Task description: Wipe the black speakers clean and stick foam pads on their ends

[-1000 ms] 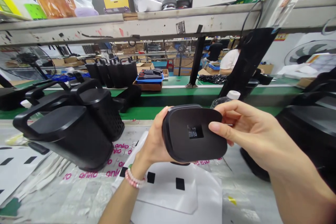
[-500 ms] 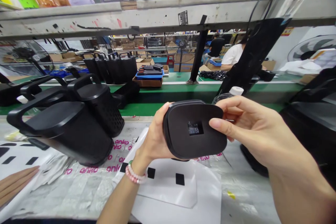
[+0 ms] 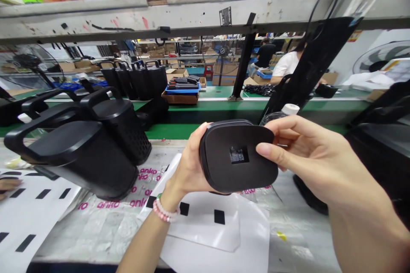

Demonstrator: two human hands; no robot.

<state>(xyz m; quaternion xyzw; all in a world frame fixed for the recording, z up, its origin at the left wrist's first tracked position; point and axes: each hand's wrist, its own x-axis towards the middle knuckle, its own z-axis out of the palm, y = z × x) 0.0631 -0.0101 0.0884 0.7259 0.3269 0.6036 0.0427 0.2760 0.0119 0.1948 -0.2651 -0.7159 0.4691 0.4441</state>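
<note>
At the centre of the frame, the wearer's hands keep their pose of half a second ago around a rounded black panel [image 3: 241,175] that lies against a thicker black body [image 3: 231,123]; printed text shows through the panel's square cut-out. The left hand [image 3: 192,162] grasps the body from the left, its other fingers mostly hidden behind. The right hand [image 3: 304,149] pinches the panel's right edge, thumb flat on the face, the remaining fingers curled. Just below, at lower centre, white sheets [image 3: 205,236] with black squares lie on a plastic-covered tabletop [image 3: 96,234], which shows as a strip to their left and a wider area to their right. Farther left, a co-worker's hand [image 3: 9,185] has slid up toward the frame's edge, over another white sheet [image 3: 32,213]. Black handled units [image 3: 92,149] bound the middle left; dark bulk [image 3: 378,149] bounds the right. Behind the panel stands a white-capped bottle [image 3: 291,109], then a green surface [image 3: 179,126]. A shelf [image 3: 192,15] crosses the top, now slightly higher in view.
</note>
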